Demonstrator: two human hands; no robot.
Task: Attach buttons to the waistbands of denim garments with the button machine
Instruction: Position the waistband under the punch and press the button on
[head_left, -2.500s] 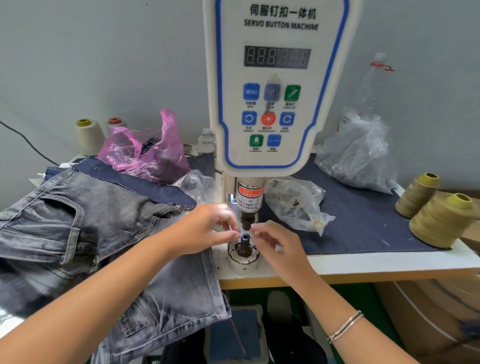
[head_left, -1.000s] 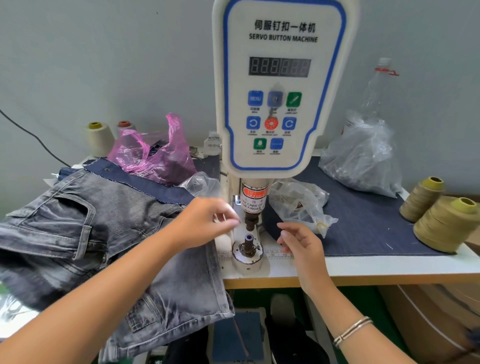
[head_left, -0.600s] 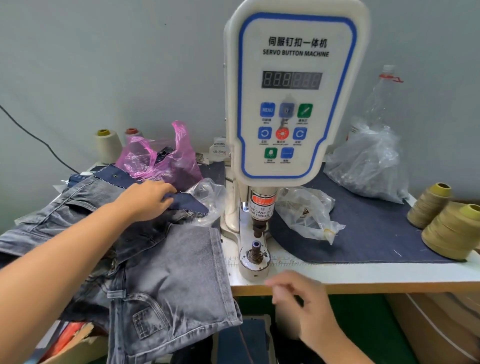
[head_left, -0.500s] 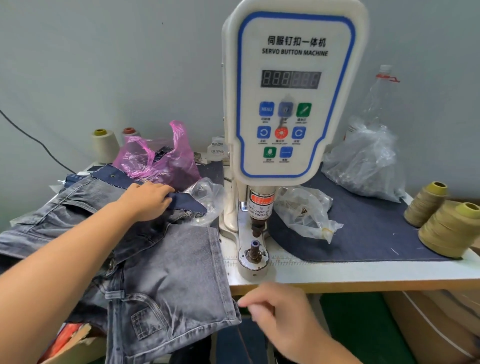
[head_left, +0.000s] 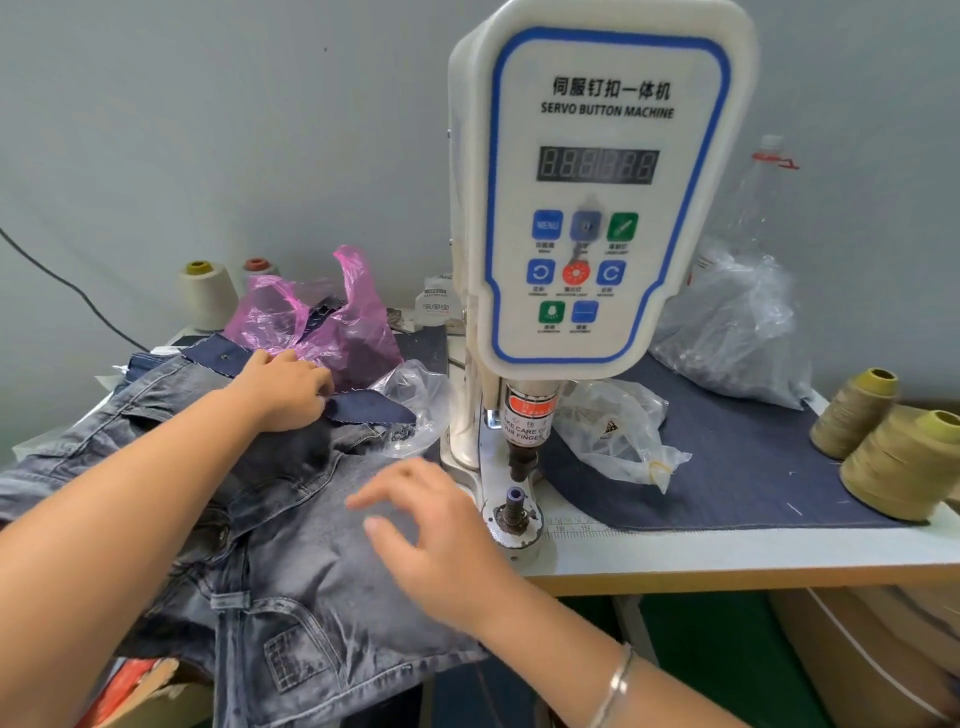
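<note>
The white servo button machine (head_left: 597, 197) stands at the middle of the table, its punch (head_left: 522, 462) raised above the lower die (head_left: 513, 512), which carries a small blue-topped piece. Grey washed denim garments (head_left: 291, 561) lie heaped left of the die. My left hand (head_left: 285, 387) rests on the heap near a dark blue denim strip (head_left: 363, 408), fingers curled into the grey fabric. My right hand (head_left: 431, 535) hovers over the grey denim just left of the die, fingers spread and holding nothing.
A pink plastic bag (head_left: 317, 327) and clear bags (head_left: 618, 431) flank the machine. A big clear bag (head_left: 737, 332) sits back right. Olive thread cones (head_left: 904, 462) stand at the right edge, pale cones (head_left: 205, 293) at back left. A dark blue mat (head_left: 727, 467) covers the table.
Both hands left the die. My left hand went back-left onto the denim heap. My right hand dropped below the table edge, then came up over the grey denim beside the die.
</note>
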